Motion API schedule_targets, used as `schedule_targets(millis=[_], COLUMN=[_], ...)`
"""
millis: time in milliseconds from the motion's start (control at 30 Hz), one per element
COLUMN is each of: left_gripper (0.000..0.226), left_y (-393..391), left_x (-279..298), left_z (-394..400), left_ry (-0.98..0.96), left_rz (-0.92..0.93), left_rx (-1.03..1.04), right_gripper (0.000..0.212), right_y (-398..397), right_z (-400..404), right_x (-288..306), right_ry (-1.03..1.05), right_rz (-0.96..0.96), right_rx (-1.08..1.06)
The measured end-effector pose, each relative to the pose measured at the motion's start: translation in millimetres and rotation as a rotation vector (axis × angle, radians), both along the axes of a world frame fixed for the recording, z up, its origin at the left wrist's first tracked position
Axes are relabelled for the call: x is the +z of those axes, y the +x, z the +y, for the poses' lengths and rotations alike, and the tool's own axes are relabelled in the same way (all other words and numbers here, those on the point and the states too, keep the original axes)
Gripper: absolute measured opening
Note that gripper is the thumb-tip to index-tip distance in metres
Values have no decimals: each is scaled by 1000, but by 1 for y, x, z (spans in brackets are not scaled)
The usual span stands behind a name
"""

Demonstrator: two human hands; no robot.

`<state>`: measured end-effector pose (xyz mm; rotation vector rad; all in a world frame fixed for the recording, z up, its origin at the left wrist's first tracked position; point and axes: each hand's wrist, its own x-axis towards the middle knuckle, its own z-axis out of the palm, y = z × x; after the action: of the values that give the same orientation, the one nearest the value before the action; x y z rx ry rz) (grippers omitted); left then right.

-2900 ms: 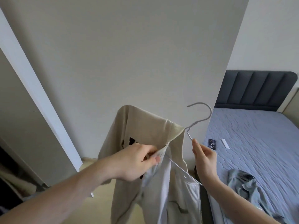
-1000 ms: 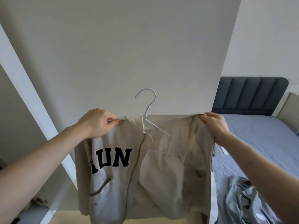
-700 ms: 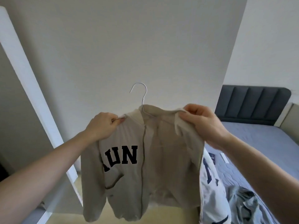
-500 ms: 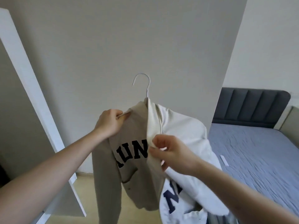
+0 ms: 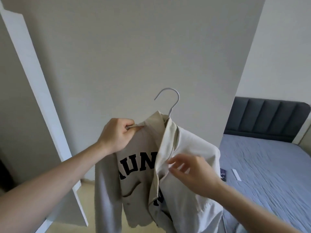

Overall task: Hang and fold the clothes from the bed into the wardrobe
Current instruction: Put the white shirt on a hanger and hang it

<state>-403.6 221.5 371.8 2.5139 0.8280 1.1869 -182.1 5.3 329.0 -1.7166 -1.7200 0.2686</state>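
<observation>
- Your left hand point(image 5: 117, 134) is clenched on the left shoulder of the beige zip-up jacket point(image 5: 143, 167), fingers curled round a fold of fabric just beside the collar, holding the garment up in front of the pale wall point(image 5: 134, 47).
- Your right hand point(image 5: 191, 172) is at the jacket's front, near the zip line. Its fingers are loosely spread and blurred, so you cannot tell whether they pinch the fabric or only brush it.
- The jacket hangs on a white wire hanger point(image 5: 170, 101), whose hook rises clear above the collar and curls to the left.
- The jacket's left front panel faces you and shows dark block letters reading "UN", with part of another letter at the left edge.
- The right front panel is folded across, with its paler lining outward; more dark lettering peeks out low down beneath the fold.
- One sleeve hangs straight down on the left side, below your left wrist.
- A white wardrobe door point(image 5: 38, 98) stands open at the left, seen edge-on and slanting across the view.
- The bed point(image 5: 269, 174), with a blue-grey quilted cover and a dark padded headboard point(image 5: 269, 118), lies to the right behind the jacket.
- A small dark object point(image 5: 223, 173) and a small white strip point(image 5: 236, 174) lie on the bed cover, near each other.
</observation>
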Motion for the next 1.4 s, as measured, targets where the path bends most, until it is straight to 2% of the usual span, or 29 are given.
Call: schedule_targets(millis=[67,133,200,267,333,467,600,667,800,933,1033,1067,1133,1233,1400], left_gripper=[75,72,67,67,67,64,62,54,21,25,13,10,19,30,30], left_y=[-6,-10,-13,-15,-20,-41,-65,-78,-108,-149,-182,-193,-216,-248,-292], left_x=[3,4,6,6,5,1,1,0,-4,-15,-24,-26,-29,-26,-37], left_z=[-1,-2,-5,-9,-14,-20,-30,-37,-64,-97,-129,-139,-154,-169,-170], left_ry=[9,5,-4,-25,-52,-103,-116,-97,-143,-106,-109,-167,-406,-762,-943], left_rz=[-5,-11,-15,-17,-10,69,85,106,70,-11,-93,-114,-82,-36,-308], left_rx=[4,11,27,43,70,178,293,373,491,642,731,733,685,520,520], right_gripper=[7,14,19,12,39,52,54,54,52,50,47,45,45,42,27], right_y=[22,47,66,78,83,67,43,29,-4,-48,-94,-109,-142,-194,-280], right_z=[-5,-2,8,22,37,56,74,84,101,117,124,127,134,143,160], right_x=[20,37,46,41,32,22,13,9,-4,-16,-24,-27,-28,-25,-40], right_ry=[244,375,265,72,-26,-54,-85,-95,-126,-209,-273,-286,-320,-385,-448], right_rz=[-22,-40,-118,-169,-122,71,301,345,394,446,492,497,495,525,492], right_rx=[-111,-165,-152,-89,13,198,262,286,356,456,529,554,596,642,691])
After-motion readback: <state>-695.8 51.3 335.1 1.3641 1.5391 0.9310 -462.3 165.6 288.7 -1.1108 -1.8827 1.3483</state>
